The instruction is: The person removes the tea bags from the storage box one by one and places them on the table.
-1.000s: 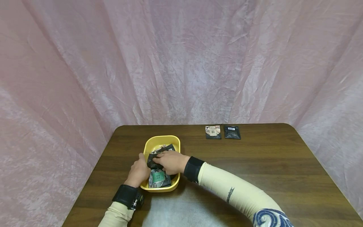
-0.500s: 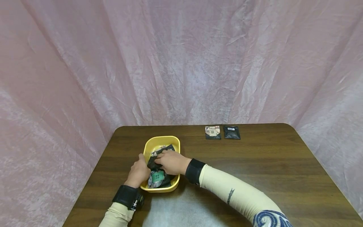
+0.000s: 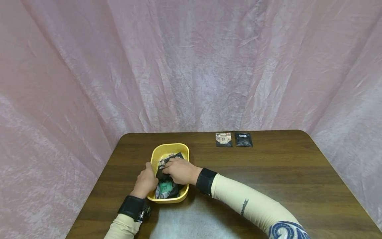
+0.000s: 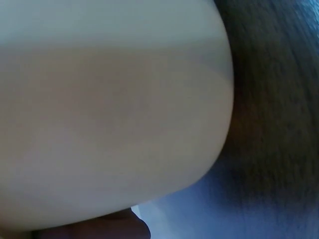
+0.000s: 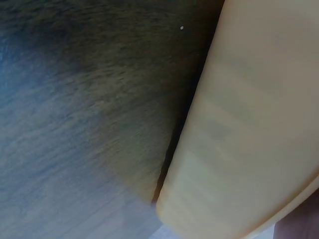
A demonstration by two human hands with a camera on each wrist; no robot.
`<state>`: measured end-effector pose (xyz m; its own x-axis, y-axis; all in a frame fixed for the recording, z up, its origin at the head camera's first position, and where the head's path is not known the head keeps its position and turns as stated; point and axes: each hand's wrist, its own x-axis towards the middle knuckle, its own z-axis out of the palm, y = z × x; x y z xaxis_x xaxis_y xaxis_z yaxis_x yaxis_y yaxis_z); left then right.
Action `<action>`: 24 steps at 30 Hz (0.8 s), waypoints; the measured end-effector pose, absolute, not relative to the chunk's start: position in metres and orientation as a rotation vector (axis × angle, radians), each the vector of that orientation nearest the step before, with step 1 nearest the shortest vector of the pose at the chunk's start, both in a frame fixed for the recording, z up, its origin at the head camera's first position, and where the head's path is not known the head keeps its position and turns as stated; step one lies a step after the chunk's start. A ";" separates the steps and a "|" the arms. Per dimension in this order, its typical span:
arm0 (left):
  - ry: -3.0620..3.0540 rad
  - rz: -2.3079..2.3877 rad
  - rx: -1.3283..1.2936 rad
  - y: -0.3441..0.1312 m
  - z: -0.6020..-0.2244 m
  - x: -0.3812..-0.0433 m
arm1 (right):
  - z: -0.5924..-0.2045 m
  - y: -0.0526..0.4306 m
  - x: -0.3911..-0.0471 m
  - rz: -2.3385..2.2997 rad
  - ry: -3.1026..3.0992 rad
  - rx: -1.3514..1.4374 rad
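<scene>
A yellow plastic bin [image 3: 174, 147] on the table holds several small flat packets. My left hand [image 3: 145, 181] grips its left wall at the rim. Inside the bin my right hand [image 3: 180, 171] reaches in from the right, its fingertips at a black packet [image 3: 160, 173]; its thumb is hidden, so I cannot tell whether it pinches that packet. Nearer the front of the bin lies a packet with a green label [image 3: 165, 188]. Another dark packet [image 3: 179, 155] shows behind the right fingers. The wrist views show mostly blurred skin and sleeve.
Two packets lie side by side at the table's back edge: one with a patterned front and beige label [image 3: 223, 139], and a black one with a white barcode label [image 3: 243, 139]. The brown wooden table [image 3: 268, 172] ends at a pink curtain [image 3: 191, 66].
The black packet under my right fingers has shifted and tilted, and the green-labelled packet has slid slightly leftward. My right hand has moved only a little; my left hand keeps its place at the rim.
</scene>
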<state>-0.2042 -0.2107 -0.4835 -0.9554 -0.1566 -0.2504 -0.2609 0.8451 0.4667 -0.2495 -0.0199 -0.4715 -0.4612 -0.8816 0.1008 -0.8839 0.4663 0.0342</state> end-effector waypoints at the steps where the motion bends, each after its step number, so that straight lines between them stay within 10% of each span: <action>1: 2.822 0.755 -0.320 -0.211 -0.484 -0.204 | -0.472 -0.020 -0.249 0.034 -2.594 1.567; 24: 2.797 0.778 -0.342 -0.210 -0.484 -0.205 | -0.440 0.031 -0.250 0.165 -2.293 1.392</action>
